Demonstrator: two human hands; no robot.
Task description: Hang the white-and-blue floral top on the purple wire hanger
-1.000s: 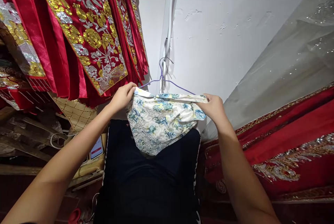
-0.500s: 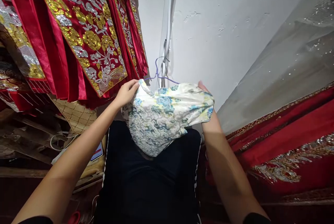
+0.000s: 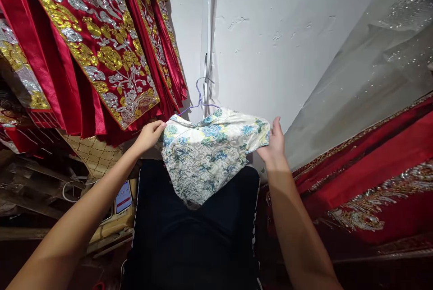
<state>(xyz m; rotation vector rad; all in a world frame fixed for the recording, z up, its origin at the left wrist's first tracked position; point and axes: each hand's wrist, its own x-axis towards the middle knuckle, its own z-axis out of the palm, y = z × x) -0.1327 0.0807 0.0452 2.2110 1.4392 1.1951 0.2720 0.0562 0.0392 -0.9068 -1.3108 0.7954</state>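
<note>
A short-sleeved top (image 3: 206, 159), white with blue and yellow floral print, hangs on a thin purple hanger (image 3: 199, 96) in front of my body. Its stand collar and front button face up. My left hand (image 3: 150, 135) pinches the garment at its left shoulder, thumb on top. At the other side, my right hand (image 3: 274, 142) is at the sleeve's end, with the thumb raised clear of the cloth. The right fingers are partly hidden behind the sleeve. Beside a pale metal pole (image 3: 209, 19) is the hanger's hook; whether it is hooked on something I cannot tell.
Red garments with gold and silver embroidery (image 3: 111, 55) hang at the left. On the right are sheer sparkling fabric (image 3: 365, 87) and red beaded cloth (image 3: 372, 154). A lit phone (image 3: 123, 197) lies on a wooden surface at lower left. Behind stands a white wall (image 3: 257, 73).
My right hand has come out from behind the sleeve to its end, thumb now showing. The top is spread flatter, its collar now visible. My left hand stays on the shoulder.
</note>
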